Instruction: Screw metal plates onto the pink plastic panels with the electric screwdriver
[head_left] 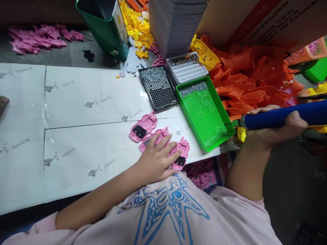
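Note:
Pink plastic shells [149, 121] with black covers lie in a short row at the table's front edge. My left hand [157, 158] rests flat over them, fingers spread, and partly hides the middle ones. In my right hand [273, 134] is a blue electric screwdriver [278, 117], held level, its tip pointing left over the right wall of the green tray [205, 144]. Small silver screws [195, 89] are heaped at that tray's far end and dotted through its holes. Whether a screw sits on the tip, I cannot make out.
Behind stand a black screw tray [163, 97] and a white tray [189, 73] of round metal pieces. Orange parts [240, 75] pile up at right. A green bin [102, 30], yellow parts [138, 27], a grey stack [176, 27] and pink parts [38, 39] line the far side.

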`<state>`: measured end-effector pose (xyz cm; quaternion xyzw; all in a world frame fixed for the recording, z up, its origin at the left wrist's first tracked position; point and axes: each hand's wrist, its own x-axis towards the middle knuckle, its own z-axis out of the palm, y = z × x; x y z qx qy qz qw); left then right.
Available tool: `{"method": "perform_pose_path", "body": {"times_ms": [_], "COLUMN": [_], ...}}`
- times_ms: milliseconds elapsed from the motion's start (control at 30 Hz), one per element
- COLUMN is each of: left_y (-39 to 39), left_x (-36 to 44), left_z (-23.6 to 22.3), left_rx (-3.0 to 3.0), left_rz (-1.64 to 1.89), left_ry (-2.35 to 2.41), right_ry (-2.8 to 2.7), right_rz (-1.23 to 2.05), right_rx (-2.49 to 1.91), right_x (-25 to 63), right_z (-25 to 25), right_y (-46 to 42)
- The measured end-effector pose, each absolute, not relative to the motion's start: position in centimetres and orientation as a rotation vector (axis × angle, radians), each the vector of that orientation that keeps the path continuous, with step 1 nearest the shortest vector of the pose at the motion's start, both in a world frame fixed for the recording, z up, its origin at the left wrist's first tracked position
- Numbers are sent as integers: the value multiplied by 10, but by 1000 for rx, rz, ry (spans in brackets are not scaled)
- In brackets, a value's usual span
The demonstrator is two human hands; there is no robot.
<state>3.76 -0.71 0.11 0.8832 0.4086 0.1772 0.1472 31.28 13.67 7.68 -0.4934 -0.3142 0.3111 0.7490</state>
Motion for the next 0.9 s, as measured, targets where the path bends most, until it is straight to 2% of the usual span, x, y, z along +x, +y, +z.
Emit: {"method": "perform_pose_path", "body": {"times_ms": [100, 167, 333, 467, 900], "left_y": [-6, -6, -6, -6, -8], "left_x": [38, 38, 38, 39, 39], "left_z": [2, 2, 1, 1, 0], "left_rx": [2543, 2546, 2555, 2558, 2541], "left_rz": [508, 508, 516, 498, 482], "left_ry": [1183, 1184, 1186, 1182, 1177], "right_ry": [-929, -968, -1047, -1090, -1109], "right_rz": [579, 636, 1010, 1184, 1259], "right_rx": [-981, -946, -808, -750, -717], "right_x": [306, 294, 252, 232, 224], "right_z": [87, 91, 89, 81, 61], "right_y": [121, 107, 73, 59, 60]}}
